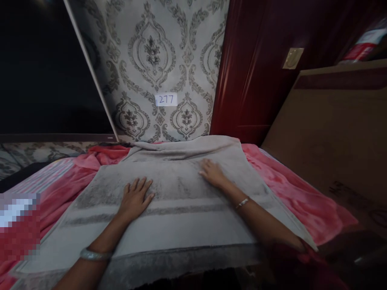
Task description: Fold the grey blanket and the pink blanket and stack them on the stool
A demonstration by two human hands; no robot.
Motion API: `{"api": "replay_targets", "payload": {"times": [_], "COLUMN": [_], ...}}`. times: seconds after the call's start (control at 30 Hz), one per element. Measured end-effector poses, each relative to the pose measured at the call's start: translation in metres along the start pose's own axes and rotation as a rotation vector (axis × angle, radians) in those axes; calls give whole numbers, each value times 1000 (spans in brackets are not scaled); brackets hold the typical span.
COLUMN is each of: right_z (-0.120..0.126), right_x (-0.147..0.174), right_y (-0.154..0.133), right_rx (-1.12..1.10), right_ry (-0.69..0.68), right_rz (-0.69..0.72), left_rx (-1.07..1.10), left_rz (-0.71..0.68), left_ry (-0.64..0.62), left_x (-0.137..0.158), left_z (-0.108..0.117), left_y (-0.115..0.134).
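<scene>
A grey towel-like cloth (pixel 187 225) with darker bands lies spread out in front of me, its far end rumpled in soft folds. My left hand (pixel 135 198) rests flat on its left half, fingers spread, a pale bangle on that wrist. Farther back and to the right, my right hand (pixel 212 173) is on the same cloth, slightly blurred, with its fingers stretched out and a thin bracelet at the wrist. Neither hand grips anything. Beneath the grey cloth, a pink plush blanket (pixel 290 185) shows on both sides.
A large cardboard box (pixel 329 121) stands at the right, with a red and white item (pixel 363 46) above it. A dark screen (pixel 51 72) fills the upper left. Behind is patterned wallpaper (pixel 187 56) bearing a paper label (pixel 166 99) marked 277, beside a dark red door (pixel 254 60).
</scene>
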State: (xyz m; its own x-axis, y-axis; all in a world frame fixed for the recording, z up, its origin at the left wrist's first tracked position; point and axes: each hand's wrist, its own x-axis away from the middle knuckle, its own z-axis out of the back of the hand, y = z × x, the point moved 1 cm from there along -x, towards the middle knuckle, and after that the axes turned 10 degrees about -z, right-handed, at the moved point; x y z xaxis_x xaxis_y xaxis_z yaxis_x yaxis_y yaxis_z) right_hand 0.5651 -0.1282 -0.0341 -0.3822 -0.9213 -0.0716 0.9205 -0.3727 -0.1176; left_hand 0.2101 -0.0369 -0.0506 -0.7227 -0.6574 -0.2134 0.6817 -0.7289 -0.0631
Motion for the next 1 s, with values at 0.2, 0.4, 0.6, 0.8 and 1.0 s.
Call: {"api": "replay_targets", "payload": {"times": [0.2, 0.4, 0.6, 0.8, 1.0], "right_z": [-13, 1, 10, 21, -1], "right_x": [-25, -32, 6, 48, 95], "right_y": [-55, 54, 162, 180, 102], "right_rx": [-97, -32, -22, -35, 10], "right_ry": [-113, -96, -72, -52, 19], "right_rz": [216, -230, -547, -661, -156], "left_rx": [-25, -66, -56, -34, 8], "left_rz": [-18, -34, -25, -12, -37], "left_ry": [10, -17, -25, -36, 5], "left_x": [-1, -5, -8, -9, -8], "left_z": [-3, -4, -4, 0, 4], "left_y": [-7, -9, -9, -2, 6]}}
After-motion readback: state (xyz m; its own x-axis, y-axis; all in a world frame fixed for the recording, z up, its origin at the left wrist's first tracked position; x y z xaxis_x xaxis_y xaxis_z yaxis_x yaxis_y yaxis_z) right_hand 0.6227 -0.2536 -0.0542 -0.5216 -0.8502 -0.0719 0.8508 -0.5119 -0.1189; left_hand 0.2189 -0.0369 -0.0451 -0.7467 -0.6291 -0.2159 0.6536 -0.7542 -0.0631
